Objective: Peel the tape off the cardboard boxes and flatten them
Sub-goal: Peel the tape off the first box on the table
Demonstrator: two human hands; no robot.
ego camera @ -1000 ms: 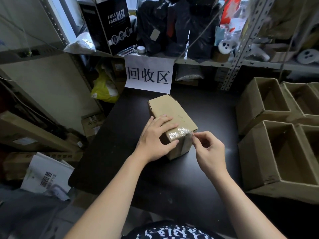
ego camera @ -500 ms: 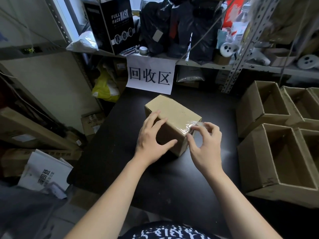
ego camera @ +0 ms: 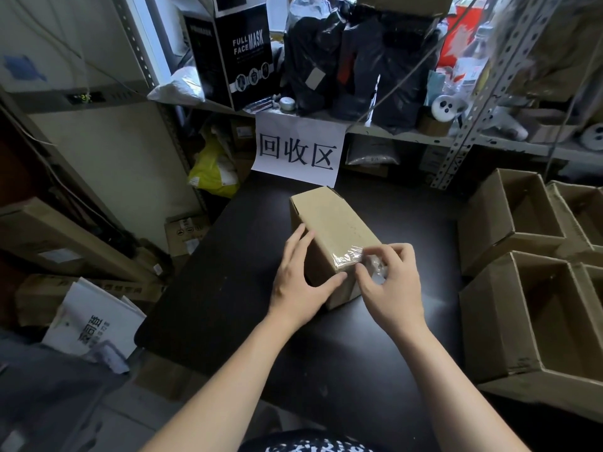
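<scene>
A small brown cardboard box [ego camera: 329, 220] lies on the black table [ego camera: 391, 223]. Clear crinkled tape [ego camera: 347, 258] wraps over its near top edge. My left hand [ego camera: 298, 283] braces the box's left side, fingers spread along the side and thumb on the near face. My right hand [ego camera: 391, 285] is at the near right corner and pinches a loose, crumpled end of the tape between thumb and fingers. The near right face of the box is hidden behind my right hand.
Several open cardboard boxes [ego camera: 535, 308] crowd the table's right side. A white paper sign [ego camera: 298, 151] hangs from the metal shelf [ego camera: 424, 133] behind the box. Flat cartons and a white booklet [ego camera: 91, 321] lie on the floor at left.
The left hand slid from the box's top down to its left side. The right hand lifted the tape end off the near corner and bunched it.
</scene>
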